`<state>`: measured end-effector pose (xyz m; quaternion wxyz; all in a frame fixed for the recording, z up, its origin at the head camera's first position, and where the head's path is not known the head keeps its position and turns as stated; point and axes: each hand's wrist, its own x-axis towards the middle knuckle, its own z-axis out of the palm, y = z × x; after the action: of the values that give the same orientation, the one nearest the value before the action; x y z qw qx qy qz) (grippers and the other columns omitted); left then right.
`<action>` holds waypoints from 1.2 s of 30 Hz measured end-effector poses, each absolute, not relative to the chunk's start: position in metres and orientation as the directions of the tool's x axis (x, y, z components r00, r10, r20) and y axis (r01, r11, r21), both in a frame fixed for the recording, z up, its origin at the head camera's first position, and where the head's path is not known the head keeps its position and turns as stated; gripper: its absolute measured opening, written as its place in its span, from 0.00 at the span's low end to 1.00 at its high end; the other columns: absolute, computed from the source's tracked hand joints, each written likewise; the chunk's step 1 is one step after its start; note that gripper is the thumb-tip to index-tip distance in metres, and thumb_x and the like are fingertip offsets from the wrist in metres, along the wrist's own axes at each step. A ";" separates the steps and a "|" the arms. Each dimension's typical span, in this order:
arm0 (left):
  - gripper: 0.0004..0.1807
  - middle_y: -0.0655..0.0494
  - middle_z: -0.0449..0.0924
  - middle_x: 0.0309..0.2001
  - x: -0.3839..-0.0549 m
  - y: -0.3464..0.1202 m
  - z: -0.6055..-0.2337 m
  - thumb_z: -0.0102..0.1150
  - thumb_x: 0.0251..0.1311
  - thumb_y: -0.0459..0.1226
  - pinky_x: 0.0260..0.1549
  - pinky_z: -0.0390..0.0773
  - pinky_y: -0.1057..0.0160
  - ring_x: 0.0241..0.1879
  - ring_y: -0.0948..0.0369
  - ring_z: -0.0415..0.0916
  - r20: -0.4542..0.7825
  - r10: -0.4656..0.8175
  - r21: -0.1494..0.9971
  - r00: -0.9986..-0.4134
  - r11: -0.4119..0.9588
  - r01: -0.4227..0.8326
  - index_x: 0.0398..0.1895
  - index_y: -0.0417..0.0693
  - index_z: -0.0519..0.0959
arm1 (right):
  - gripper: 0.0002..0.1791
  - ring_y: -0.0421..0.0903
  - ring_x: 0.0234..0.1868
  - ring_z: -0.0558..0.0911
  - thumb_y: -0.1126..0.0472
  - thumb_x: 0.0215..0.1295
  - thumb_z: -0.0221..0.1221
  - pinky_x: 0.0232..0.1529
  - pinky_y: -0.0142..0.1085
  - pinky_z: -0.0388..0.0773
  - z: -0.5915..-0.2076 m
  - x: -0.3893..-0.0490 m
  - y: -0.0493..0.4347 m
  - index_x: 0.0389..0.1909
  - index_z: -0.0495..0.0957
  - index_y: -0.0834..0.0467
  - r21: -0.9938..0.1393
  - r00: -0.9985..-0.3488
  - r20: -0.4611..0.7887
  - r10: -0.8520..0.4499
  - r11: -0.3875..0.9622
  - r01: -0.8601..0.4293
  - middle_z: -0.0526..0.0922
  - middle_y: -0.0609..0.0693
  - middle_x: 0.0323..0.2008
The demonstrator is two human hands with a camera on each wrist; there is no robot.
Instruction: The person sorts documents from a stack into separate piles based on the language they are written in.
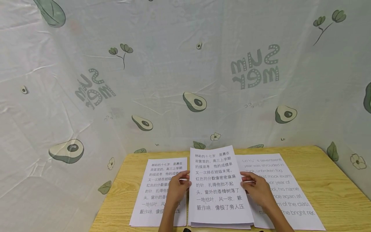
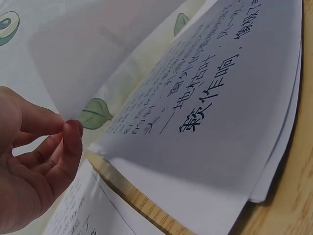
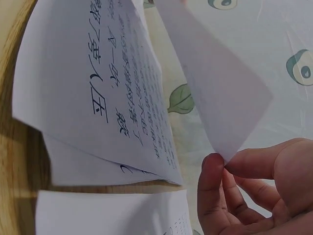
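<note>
A white sheet of paper (image 1: pixel 215 185) with printed Chinese text is raised over the middle stack, its lower edge toward the person. My left hand (image 1: pixel 178 188) pinches this sheet's left edge between thumb and fingers; in the left wrist view the hand (image 2: pixel 41 159) grips a corner of it. On the other side my right hand (image 1: pixel 258 188) pinches the right edge, and the right wrist view shows thumb and fingertip meeting on a corner of the lifted sheet (image 3: pixel 225 98). Beneath it lies the middle stack (image 2: pixel 195 166), several sheets with Chinese text, slightly fanned at the near edge.
A left stack (image 1: pixel 142 206) with Chinese text lies partly under the left forearm. To the right, a stack with English text (image 1: pixel 292 177) is partly covered by the right hand and forearm. The wooden table (image 1: pixel 327 174) meets a hanging cloth (image 1: pixel 174 71) printed with avocados.
</note>
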<state>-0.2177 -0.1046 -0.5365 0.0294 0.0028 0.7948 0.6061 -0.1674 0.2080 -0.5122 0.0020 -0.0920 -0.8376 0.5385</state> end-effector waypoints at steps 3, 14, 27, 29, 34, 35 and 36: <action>0.25 0.48 0.82 0.50 -0.218 -0.105 -0.536 0.65 0.64 0.25 0.36 0.86 0.67 0.39 0.60 0.81 -0.054 0.044 0.967 -0.998 0.252 -0.041 0.66 0.42 0.83 | 0.26 0.46 0.47 0.88 0.66 0.73 0.62 0.42 0.33 0.88 -0.513 -0.168 0.209 0.70 0.76 0.66 -0.906 -0.982 -0.107 0.157 0.391 0.161 0.84 0.63 0.56; 0.26 0.48 0.82 0.50 -0.216 -0.110 -0.537 0.65 0.64 0.25 0.36 0.86 0.66 0.39 0.60 0.81 -0.055 0.055 0.968 -0.997 0.248 -0.040 0.66 0.41 0.82 | 0.26 0.44 0.46 0.88 0.65 0.74 0.62 0.43 0.32 0.88 -0.518 -0.167 0.208 0.71 0.76 0.66 -0.922 -0.980 -0.134 0.149 0.345 0.179 0.83 0.62 0.56; 0.26 0.46 0.82 0.50 -0.207 -0.129 -0.544 0.64 0.64 0.25 0.36 0.86 0.65 0.39 0.59 0.81 -0.069 0.033 0.961 -0.997 0.270 -0.058 0.67 0.41 0.82 | 0.26 0.44 0.44 0.84 0.66 0.71 0.64 0.39 0.31 0.84 -0.526 -0.170 0.193 0.69 0.78 0.66 -0.941 -0.970 -0.198 0.142 0.248 0.229 0.83 0.61 0.55; 0.26 0.45 0.82 0.50 -0.207 -0.133 -0.545 0.64 0.64 0.25 0.37 0.86 0.65 0.39 0.58 0.81 -0.070 0.032 0.961 -0.997 0.272 -0.059 0.67 0.41 0.82 | 0.26 0.44 0.44 0.85 0.66 0.71 0.65 0.40 0.31 0.84 -0.525 -0.170 0.188 0.68 0.78 0.66 -0.943 -0.970 -0.196 0.142 0.246 0.227 0.84 0.61 0.55; 0.26 0.44 0.82 0.51 -0.209 -0.145 -0.546 0.64 0.64 0.25 0.37 0.86 0.66 0.40 0.58 0.81 -0.065 0.026 0.958 -0.998 0.281 -0.055 0.67 0.40 0.82 | 0.25 0.45 0.44 0.85 0.67 0.69 0.65 0.40 0.32 0.85 -0.522 -0.171 0.176 0.67 0.79 0.66 -0.947 -0.970 -0.198 0.139 0.227 0.226 0.84 0.61 0.54; 0.26 0.44 0.82 0.51 -0.210 -0.148 -0.546 0.64 0.64 0.25 0.37 0.85 0.66 0.40 0.58 0.81 -0.062 0.024 0.957 -0.998 0.284 -0.053 0.67 0.40 0.82 | 0.25 0.45 0.45 0.85 0.67 0.69 0.65 0.40 0.33 0.85 -0.522 -0.172 0.173 0.67 0.79 0.66 -0.947 -0.969 -0.203 0.140 0.222 0.231 0.84 0.60 0.54; 0.26 0.44 0.82 0.51 -0.210 -0.150 -0.546 0.64 0.64 0.25 0.37 0.85 0.66 0.40 0.58 0.81 -0.061 0.020 0.956 -0.998 0.289 -0.053 0.67 0.40 0.82 | 0.25 0.45 0.44 0.85 0.67 0.69 0.65 0.40 0.33 0.85 -0.522 -0.172 0.170 0.67 0.79 0.65 -0.948 -0.968 -0.207 0.140 0.216 0.234 0.83 0.60 0.54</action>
<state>-0.2104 -0.1498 -0.5464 0.0307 -0.0102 0.8022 0.5962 -0.1719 0.1705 -0.5221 -0.0384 -0.1202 -0.7788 0.6144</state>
